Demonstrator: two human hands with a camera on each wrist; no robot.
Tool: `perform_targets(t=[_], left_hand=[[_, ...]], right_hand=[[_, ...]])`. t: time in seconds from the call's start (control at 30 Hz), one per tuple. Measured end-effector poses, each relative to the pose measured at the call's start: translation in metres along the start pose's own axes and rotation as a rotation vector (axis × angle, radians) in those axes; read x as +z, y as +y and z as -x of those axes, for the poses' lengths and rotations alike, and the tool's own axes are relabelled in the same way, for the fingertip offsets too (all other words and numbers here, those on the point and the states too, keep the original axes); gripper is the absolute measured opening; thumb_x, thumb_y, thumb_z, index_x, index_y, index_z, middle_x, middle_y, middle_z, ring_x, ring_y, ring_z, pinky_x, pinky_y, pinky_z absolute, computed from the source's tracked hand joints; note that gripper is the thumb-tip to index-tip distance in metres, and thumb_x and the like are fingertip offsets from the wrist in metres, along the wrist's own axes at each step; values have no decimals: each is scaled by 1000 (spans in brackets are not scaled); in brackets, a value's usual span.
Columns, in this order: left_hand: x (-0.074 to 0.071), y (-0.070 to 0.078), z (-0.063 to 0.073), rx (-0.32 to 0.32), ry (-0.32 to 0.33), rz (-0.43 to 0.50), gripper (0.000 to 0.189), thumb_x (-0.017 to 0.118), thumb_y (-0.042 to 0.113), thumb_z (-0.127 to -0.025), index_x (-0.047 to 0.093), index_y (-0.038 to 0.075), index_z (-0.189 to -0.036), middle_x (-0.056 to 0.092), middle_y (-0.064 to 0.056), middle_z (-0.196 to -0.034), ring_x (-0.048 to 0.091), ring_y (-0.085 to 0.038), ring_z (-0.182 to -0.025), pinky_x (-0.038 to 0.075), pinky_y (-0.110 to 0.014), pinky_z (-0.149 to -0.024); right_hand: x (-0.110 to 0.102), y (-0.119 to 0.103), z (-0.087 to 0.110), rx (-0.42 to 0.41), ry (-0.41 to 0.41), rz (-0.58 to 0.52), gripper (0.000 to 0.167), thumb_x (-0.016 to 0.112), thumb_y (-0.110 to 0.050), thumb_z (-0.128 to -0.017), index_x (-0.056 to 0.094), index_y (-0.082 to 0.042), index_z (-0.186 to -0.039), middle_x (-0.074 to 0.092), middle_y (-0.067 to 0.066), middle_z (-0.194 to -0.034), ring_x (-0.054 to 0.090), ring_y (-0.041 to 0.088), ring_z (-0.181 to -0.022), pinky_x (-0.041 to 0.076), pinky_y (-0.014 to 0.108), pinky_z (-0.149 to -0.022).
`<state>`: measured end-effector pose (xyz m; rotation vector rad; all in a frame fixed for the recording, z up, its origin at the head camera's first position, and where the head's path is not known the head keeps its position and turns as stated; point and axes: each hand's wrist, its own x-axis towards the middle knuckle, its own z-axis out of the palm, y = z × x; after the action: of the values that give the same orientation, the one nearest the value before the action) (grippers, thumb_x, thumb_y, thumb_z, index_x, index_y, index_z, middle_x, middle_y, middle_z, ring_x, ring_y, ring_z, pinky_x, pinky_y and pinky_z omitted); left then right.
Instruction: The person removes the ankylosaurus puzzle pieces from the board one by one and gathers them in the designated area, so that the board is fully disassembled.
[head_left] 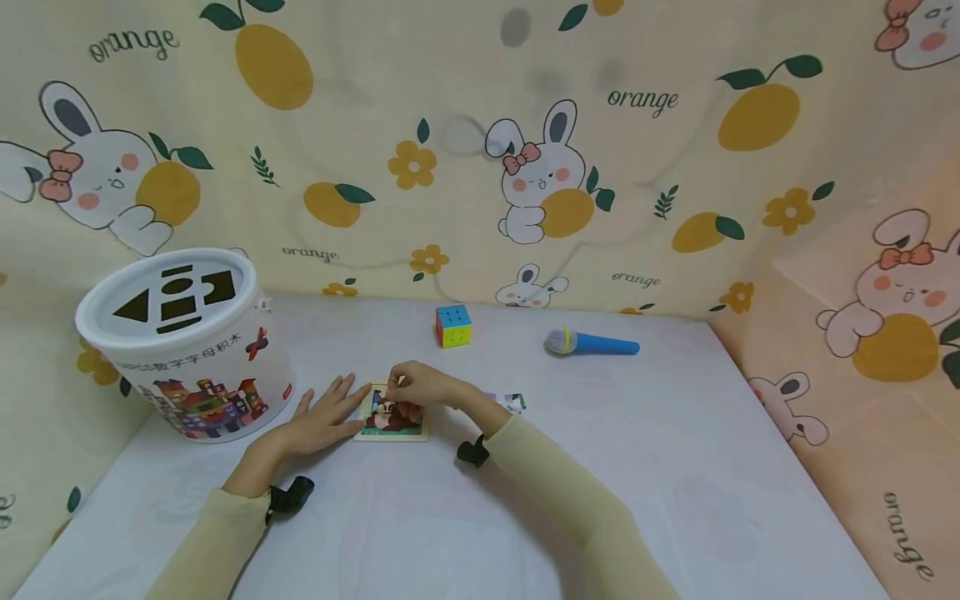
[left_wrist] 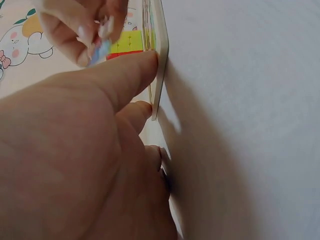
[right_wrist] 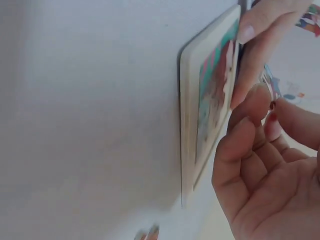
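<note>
A small picture puzzle board with a pale wooden frame lies on the white table. My left hand lies to its left, fingers extended, with fingertips touching the frame's edge. Above the board, my right hand pinches a small puzzle piece between thumb and index finger. In the left wrist view that piece is blurred, with blue and pale parts; from the right wrist only its thin edge shows. Part of the board's picture, brown and green, is covered by the right hand in the head view.
Loose puzzle pieces lie right of the board, partly behind the right forearm. A Rubik's cube and a blue toy microphone stand farther back. At the left is a large white bucket with a shape-cutout lid.
</note>
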<state>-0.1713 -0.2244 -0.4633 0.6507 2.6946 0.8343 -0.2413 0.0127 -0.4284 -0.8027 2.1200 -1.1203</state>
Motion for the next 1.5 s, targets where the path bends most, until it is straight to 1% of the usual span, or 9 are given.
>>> perform_targets(t=[0.17,0.23,0.37,0.57,0.7,0.83,0.97,1.2,1.5], left_hand=[[-1,4,-1,-10,-3,-9,69,51,40,-102,25,6,-157,4,-32,-161,-4,-52,-146,-13,-73,-106],[-2,8,-1,-27,-6,-12,70,51,39,-102,25,5,-157,4,-31,-161,-4,-51,-147,-13,-72,-108],[-3,11,0,-48,-16,-20,69,51,37,-102,25,4,-157,4,-30,-162,-3,-50,-148,-12,-71,-109],[3,3,-2,-35,4,1,69,51,38,-102,26,5,-157,4,-30,-162,-4,-50,-148,-14,-71,-108],[6,-2,-4,-43,1,-32,70,49,43,-103,24,7,-158,3,-28,-163,-4,-48,-149,-14,-70,-109],[3,4,-2,-48,-10,-17,70,49,41,-103,24,5,-157,3,-29,-162,-5,-49,-148,-14,-70,-109],[-1,11,1,-43,-11,6,69,51,37,-103,25,3,-156,3,-31,-162,-5,-50,-147,-14,-71,-108],[1,9,0,-53,-10,-7,68,51,37,-103,25,4,-157,4,-29,-162,-4,-49,-148,-13,-71,-109],[1,9,-1,-57,-5,-17,68,50,38,-103,25,5,-157,3,-29,-163,-4,-49,-148,-13,-70,-109]], right_hand=[[-19,11,18,-23,25,-2,10,59,-7,-99,60,-1,-92,67,14,-76,57,19,-59,47,26,-54],[-26,17,25,-13,42,-13,9,61,-6,-97,62,0,-91,67,16,-78,58,20,-61,47,27,-55],[-36,31,39,19,53,-48,8,64,-5,-95,65,2,-91,70,14,-79,64,18,-64,54,28,-59],[-43,44,59,100,25,-106,8,64,-5,-95,65,2,-93,71,11,-76,69,18,-63,58,29,-63],[-42,50,69,134,-7,-126,8,62,-4,-96,64,2,-91,69,10,-72,67,17,-58,56,25,-59],[-39,54,75,153,-20,-138,10,61,-4,-97,63,1,-88,69,11,-69,66,16,-54,53,23,-53],[-37,56,80,154,-23,-143,10,61,-5,-97,62,2,-90,68,11,-67,65,15,-53,52,22,-52],[-37,57,83,148,-59,-132,11,60,-6,-98,63,3,-93,67,11,-66,65,16,-52,53,23,-51],[-35,58,83,130,-60,-101,8,64,-5,-96,61,3,-93,65,10,-63,63,14,-48,51,22,-48]])
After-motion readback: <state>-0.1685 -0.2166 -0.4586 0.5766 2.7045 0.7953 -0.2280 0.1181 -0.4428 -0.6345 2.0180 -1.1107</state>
